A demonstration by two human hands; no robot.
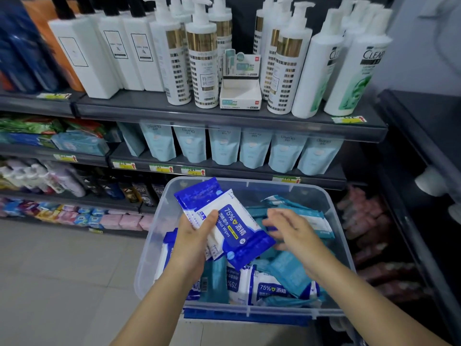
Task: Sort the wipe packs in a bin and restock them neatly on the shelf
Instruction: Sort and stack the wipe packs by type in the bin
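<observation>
At far left, tiled floor (pixel 62 270) is showing beside the lower shelves, which are carrying assorted small packets too blurred to identify. On the top shelf (pixel 199 113), white square bottles (pixel 82 58) are standing upright at the left, with gold-banded pump bottles (pixel 202 63) next to them.

Below, a clear plastic bin (pixel 156 236) is sitting in front of the shelving. Loose blue-and-white packs (pixel 264 288) marked "75%" are lying along its left side and front.

The left hand (pixel 197 236) is raised over the left half of the bin. It is gripping a small stack of blue-and-white wipe packs (pixel 234 228), thumb on the top pack's face and fingers curled beneath. The stack is tilting, with its far end pointing up and left, clear of the packs below.

A small open display carton (pixel 240 93) is standing at the middle of the top shelf. Pale blue refill pouches (pixel 224 148) are standing in a row on the shelf below.

The right hand (pixel 291 228) is hovering just beside the held stack with fingers loosely extended, holding nothing. Whether its fingertips are touching the stack cannot be told. Beneath it, teal wipe packs (pixel 287 270) are lying jumbled across the bin's right half.

White-and-green bottles (pixel 356 71) are standing at the shelf's right end.
</observation>
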